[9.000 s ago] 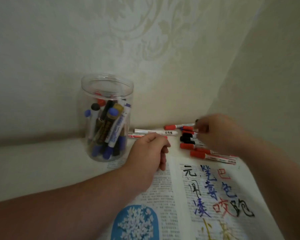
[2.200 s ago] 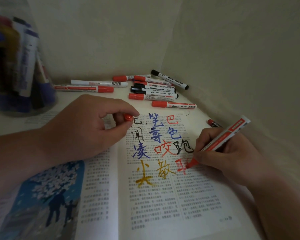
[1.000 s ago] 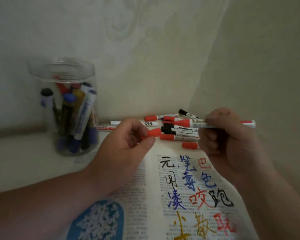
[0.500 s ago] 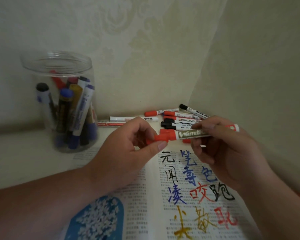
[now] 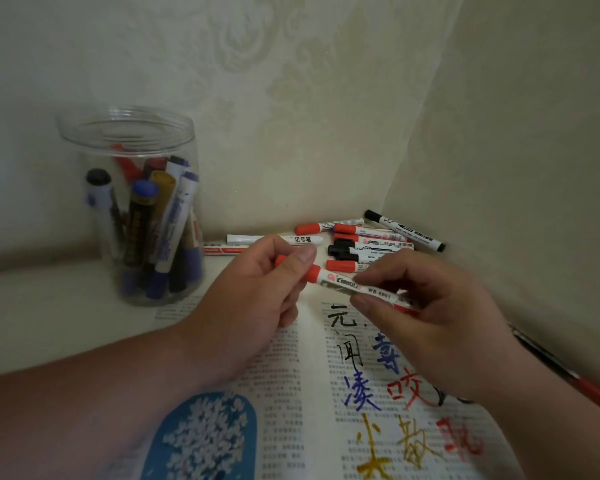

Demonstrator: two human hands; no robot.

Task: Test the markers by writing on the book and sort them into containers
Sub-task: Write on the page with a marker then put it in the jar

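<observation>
open book (image 5: 291, 382) lies under my hands, clear jar (image 5: 70, 161) beyond its left page. my left hand (image 5: 253, 306) and right hand (image 5: 437, 327) hold the red marker (image 5: 347, 286) above the book: left pinching the cap end, right curled round the barrel.

1. red marker (image 5: 347, 287): cap mostly under left hand (image 5: 253, 306) thumb, tail end buried in right hand (image 5: 430, 323) fingers.
2. book (image 5: 291, 375): cut off at 6 o'clock; some handwritten characters hidden under right hand.
3. jar (image 5: 129, 202), 9 o'clock: marker labels inside blurred, unreadable.
4. red pen (image 5: 586, 389), 4 o'clock: cut by frame edge.
5. marker pile (image 5: 368, 244), 12 o'clock of hands: front ones partly behind both hands.
</observation>
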